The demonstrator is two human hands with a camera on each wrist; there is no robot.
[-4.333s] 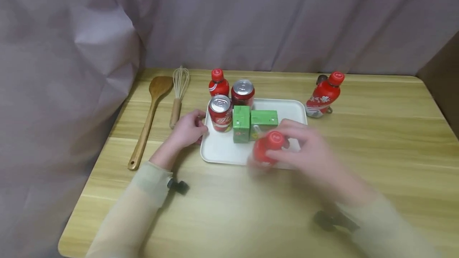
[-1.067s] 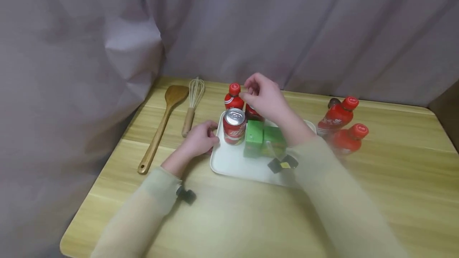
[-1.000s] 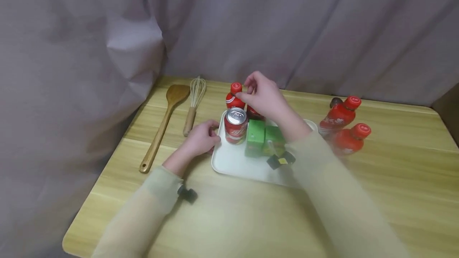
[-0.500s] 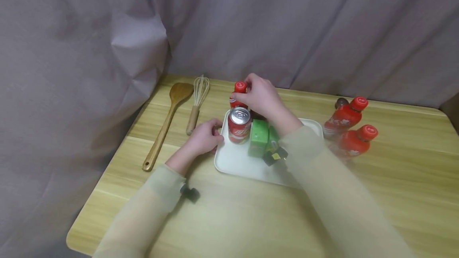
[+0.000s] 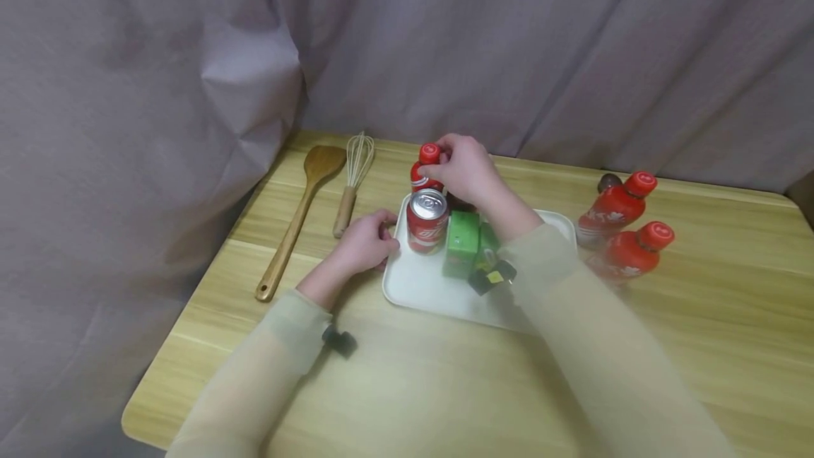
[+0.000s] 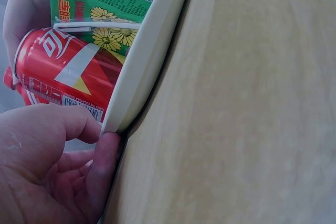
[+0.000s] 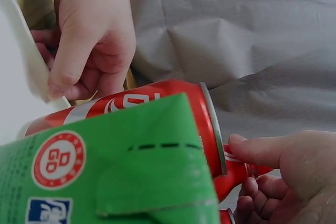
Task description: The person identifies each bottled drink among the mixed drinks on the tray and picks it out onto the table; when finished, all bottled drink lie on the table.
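Observation:
My left hand (image 5: 365, 242) pinches the left rim of the white tray (image 5: 416, 290); thumb and finger meet on that edge in the left wrist view. At the tray's back left corner, my right hand (image 5: 468, 169) grips a red bottle (image 5: 423, 177) around its upper part, with the thumb in front. The bottle stands upright; its base is hidden behind a red soda can (image 5: 426, 223). Beside that can are a green drink carton (image 5: 462, 246) and a second one (image 5: 487, 244), partly covered by the right wrist. Another dark red can (image 5: 455, 202) is mostly hidden under the right hand.
Two red bottles stand right of the tray, one farther back (image 5: 615, 207) and one nearer (image 5: 636, 251). A dark round-ended object (image 5: 608, 183) sits behind them. A wooden spatula (image 5: 289, 242) and a whisk (image 5: 352, 186) lie at left. A grey curtain (image 5: 445, 41) hangs behind the table.
The right hand, holding a red bottle over the tray earlier, moved to the back left bottle and closed on it. A second bottle now stands at right. The left hand stays at the rim.

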